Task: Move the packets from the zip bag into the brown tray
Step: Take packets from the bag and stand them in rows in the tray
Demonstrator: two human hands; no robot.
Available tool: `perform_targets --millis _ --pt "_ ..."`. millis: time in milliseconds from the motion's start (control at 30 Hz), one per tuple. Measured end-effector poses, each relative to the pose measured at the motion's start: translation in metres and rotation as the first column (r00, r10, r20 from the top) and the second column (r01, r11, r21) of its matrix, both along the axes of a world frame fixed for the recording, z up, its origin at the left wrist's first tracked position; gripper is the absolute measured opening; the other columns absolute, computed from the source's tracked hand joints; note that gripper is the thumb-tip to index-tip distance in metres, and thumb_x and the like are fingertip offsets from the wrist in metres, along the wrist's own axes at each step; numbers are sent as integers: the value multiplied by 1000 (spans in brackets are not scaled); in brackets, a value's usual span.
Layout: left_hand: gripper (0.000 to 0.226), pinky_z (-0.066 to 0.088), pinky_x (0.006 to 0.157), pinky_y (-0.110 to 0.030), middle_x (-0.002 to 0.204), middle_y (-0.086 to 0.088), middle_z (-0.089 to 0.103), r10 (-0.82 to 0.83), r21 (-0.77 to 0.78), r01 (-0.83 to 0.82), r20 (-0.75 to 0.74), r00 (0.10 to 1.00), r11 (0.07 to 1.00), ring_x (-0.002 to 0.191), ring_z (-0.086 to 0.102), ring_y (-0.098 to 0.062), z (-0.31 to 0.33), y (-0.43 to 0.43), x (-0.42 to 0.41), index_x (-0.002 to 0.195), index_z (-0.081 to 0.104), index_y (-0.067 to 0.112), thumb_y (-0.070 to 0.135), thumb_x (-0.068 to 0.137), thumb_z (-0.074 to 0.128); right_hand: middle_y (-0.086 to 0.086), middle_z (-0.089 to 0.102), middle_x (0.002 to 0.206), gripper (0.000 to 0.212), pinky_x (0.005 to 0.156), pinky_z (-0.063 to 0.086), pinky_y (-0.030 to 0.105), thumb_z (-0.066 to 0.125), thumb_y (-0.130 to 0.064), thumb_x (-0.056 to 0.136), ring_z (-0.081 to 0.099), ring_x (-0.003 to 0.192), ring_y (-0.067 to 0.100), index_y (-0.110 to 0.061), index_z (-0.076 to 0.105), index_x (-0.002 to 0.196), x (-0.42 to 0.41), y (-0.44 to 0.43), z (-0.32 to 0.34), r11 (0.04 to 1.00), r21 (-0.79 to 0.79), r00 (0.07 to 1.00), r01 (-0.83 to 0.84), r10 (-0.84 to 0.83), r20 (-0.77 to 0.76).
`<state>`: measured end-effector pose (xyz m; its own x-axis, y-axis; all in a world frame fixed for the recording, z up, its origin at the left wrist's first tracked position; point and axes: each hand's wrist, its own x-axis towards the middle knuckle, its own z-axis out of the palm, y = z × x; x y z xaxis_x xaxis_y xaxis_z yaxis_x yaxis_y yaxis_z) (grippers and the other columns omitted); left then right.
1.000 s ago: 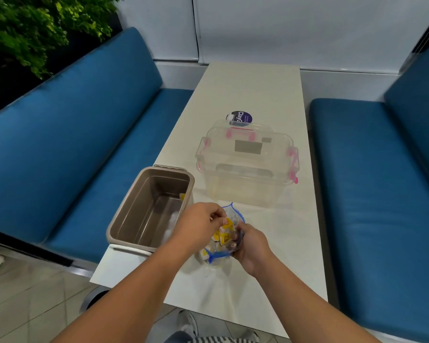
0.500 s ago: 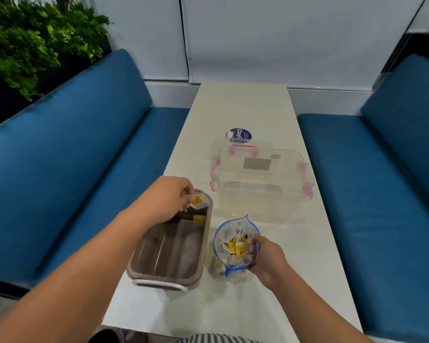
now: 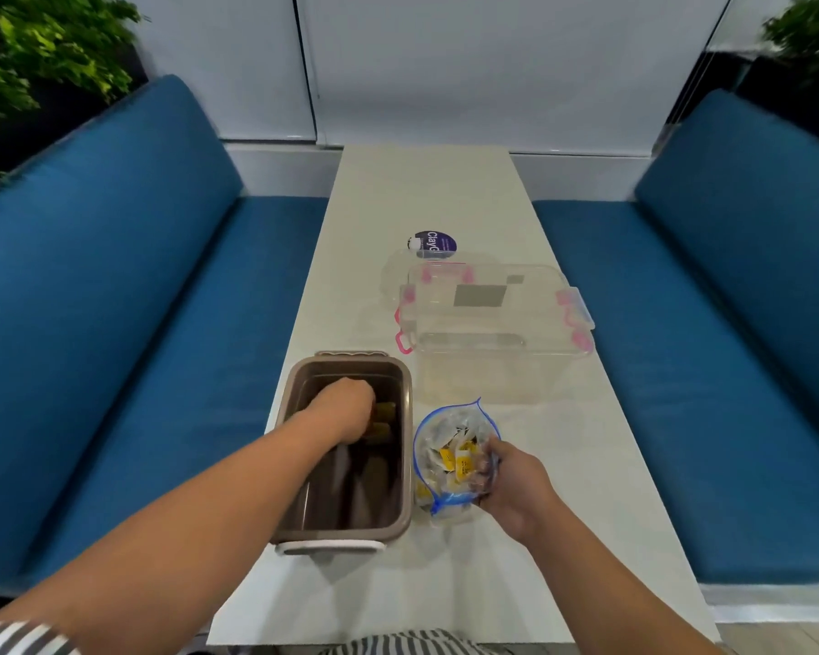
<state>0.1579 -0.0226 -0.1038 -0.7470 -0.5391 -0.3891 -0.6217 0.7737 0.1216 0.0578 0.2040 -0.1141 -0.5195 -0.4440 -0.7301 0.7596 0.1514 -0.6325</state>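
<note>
Left hand (image 3: 346, 408) is down inside the brown tray (image 3: 400, 465), knuckles up, fingers curled under and out of sight, so whether it is pinching a packet or has let go, I cannot tell. Just past those knuckles, toward the tray's far right wall, two yellow packets (image 3: 383, 420) lie on the tray floor, blurred but clearly inside. The brown tray itself sits on the pale bench (image 3: 445, 196) near its left edge, long side running away from the person, a white handle on its near end.

Just right of the tray, nearly touching its wall, stands the zip bag (image 3: 438, 418), mouth gaping upward with its blue seal rim in a loop. Inside it, a heap of white and yellow packets (image 3: 455, 460), many of them, too jumbled to count. The right hand (image 3: 511, 484) grips the bag's right side, fingers closed around the plastic and holding the mouth open.

Beyond the tray and to its right, a clear plastic box (image 3: 492, 323) with pink latches rests on the bench, lid on. Behind that box lies something clear bearing a round purple label (image 3: 433, 242), partly hidden.

Blue cushioned seats flank the bench on both sides of the tray, green foliage (image 3: 29, 54) above the left one
</note>
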Motion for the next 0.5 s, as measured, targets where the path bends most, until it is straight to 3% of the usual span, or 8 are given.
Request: perform_targets --millis 300,400,500 --pt "9 56 80 -36 86 -5 69 191 30 -190 -44 981 981 75 62 -21 -21 -9 -2 93 72 16 18 84 71 2 58 55 25 55 49 31 47 -19 107 56 41 13 -9 60 88 6 0 -1 999 7 999 33 -33 -9" --pt "15 53 74 -33 80 -4 63 205 42 -205 20 979 978 72 60 -21 -25 -9 -1 95 72 12 20 83 73 0 59 54 26 52 49 29 45 -20 108 56 39 12 -11 57 87 9 -2 -1 999 6 999 35 -35 -1" --pt "26 53 76 -33 86 -6 64 203 57 -211 123 971 976 79 62 -24 -29 -5 -1 101 69 9 25 82 76 2 64 60 25 58 53 33 46 -21 108 63 46 14 -8 63 97 12 -5 -2 999 8 999 32 -32 -2"
